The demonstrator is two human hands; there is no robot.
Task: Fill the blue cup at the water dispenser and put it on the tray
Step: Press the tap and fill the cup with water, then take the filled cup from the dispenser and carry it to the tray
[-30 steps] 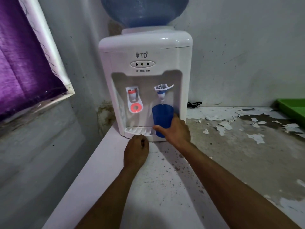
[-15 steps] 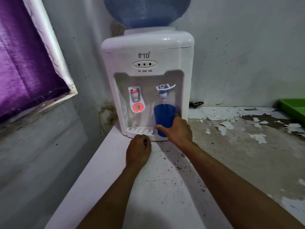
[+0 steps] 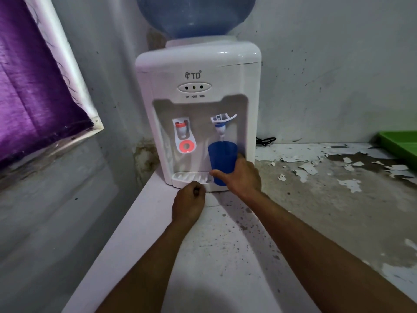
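Stained counter point(image 3: 225, 256) carries water dispenser point(image 3: 198, 105), green tray point(image 3: 399, 144), paint flakes point(image 3: 347, 184).

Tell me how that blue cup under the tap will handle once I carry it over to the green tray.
The blue cup looks like thin plastic, so it may flex if the right hand squeezes. It sits under the blue tap, so it is probably heavier with water and could slosh. It narrows toward its base, so it may tip if set down carelessly on the green tray.

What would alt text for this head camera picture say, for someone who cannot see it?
A person's right hand holds a blue cup under the blue-tipped tap of a white water dispenser. The left hand rests as a fist before the drip tray; a green tray sits far right.
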